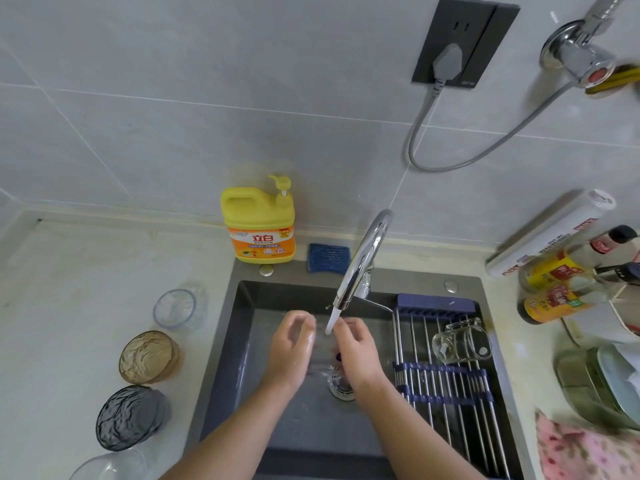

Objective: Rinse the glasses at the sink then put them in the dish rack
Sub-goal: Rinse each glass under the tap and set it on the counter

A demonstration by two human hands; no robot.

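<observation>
Over the dark sink (221, 358), my left hand (292, 351) and my right hand (356, 355) both hold a clear glass (322, 349) between them. Water runs from the chrome faucet (363, 258) onto the glass. The glass is hard to make out behind the fingers. A clear glass mug (462, 342) lies on its side on the roll-up dish rack (446, 393) over the sink's right half. On the left counter stand a clear glass (175, 308), an amber glass (149, 356), a grey glass (130, 417) and another clear glass (110, 465) at the bottom edge.
A yellow dish soap bottle (259, 226) and a blue sponge (329, 258) sit behind the sink. Sauce bottles (554, 289) and a white roll (554, 233) crowd the right counter, with stacked dishes (606, 382) and a pink cloth (588, 452) nearer me.
</observation>
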